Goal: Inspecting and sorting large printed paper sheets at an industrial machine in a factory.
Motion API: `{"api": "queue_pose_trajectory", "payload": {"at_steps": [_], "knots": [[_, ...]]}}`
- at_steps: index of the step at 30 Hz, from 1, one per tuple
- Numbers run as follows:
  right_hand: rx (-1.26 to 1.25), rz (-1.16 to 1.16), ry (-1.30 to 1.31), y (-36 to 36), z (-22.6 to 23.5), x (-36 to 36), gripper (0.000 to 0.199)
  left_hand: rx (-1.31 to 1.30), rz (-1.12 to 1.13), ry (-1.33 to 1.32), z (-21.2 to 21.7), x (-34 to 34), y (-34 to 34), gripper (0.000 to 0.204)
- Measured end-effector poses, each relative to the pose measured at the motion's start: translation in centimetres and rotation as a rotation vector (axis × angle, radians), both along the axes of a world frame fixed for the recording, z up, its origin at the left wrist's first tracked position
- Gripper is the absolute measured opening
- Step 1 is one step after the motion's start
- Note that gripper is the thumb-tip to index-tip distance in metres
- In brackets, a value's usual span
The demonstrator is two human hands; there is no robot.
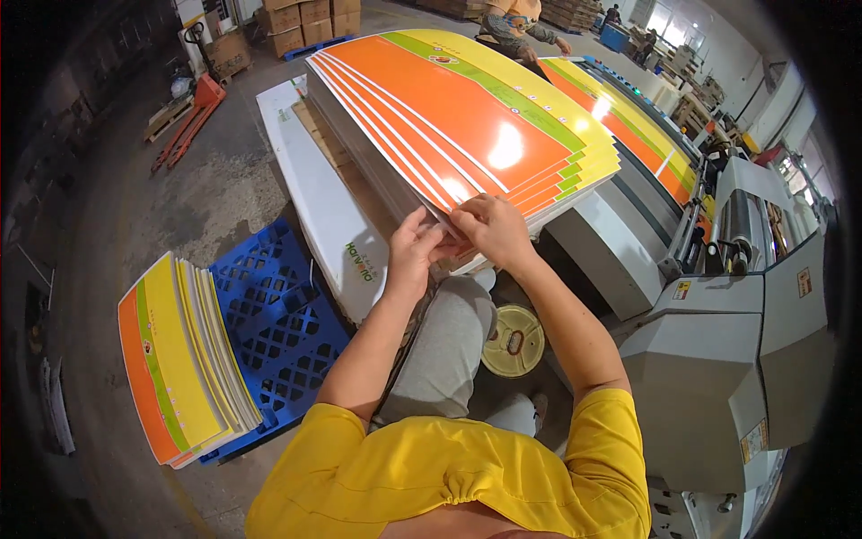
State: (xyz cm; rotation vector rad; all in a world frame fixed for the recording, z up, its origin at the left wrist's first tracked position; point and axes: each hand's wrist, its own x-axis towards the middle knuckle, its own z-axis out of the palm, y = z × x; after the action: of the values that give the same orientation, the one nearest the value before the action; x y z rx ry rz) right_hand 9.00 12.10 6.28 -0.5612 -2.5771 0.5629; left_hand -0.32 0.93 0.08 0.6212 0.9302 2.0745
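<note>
A tall stack of large glossy printed sheets (422, 94), orange, green and yellow, stands before me with its top sheets fanned out in steps. At its near corner my left hand (416, 253) is closed on the sheet edges, its fingers bent and partly hidden. Close beside it, my right hand (492, 234) pinches the same corner from above, thumb and fingers on the edges. How many sheets lie between my fingers cannot be made out.
A smaller pile of printed sheets (166, 350) rests on a blue plastic pallet (278, 314) at left. A grey machine (718, 341) carrying more printed sheets stands at right. A round yellowish lid (514, 341) is by my legs. Farther back are a red pallet jack (202, 103) and another person (516, 27).
</note>
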Motion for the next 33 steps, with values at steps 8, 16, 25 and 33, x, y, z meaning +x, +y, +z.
{"api": "queue_pose_trajectory", "payload": {"at_steps": [8,16,25,33], "knots": [[0.538,0.113,0.208,-0.1,-1.1,0.9,0.02,-0.106,0.163,-0.024,0.8,0.9,0.4,0.057],[-0.127,0.055,0.47,1.4,-1.3,-0.2,0.022,-0.235,0.232,0.297,-0.8,0.6,1.0,0.025],[-0.051,0.049,0.581,1.5,1.4,-0.2,0.018,-0.253,0.057,0.241,-1.6,0.3,0.2,0.014],[0.079,0.217,0.302,2.3,-2.9,1.4,0.023,-0.167,0.074,0.223,-0.9,0.7,0.4,0.017]]}}
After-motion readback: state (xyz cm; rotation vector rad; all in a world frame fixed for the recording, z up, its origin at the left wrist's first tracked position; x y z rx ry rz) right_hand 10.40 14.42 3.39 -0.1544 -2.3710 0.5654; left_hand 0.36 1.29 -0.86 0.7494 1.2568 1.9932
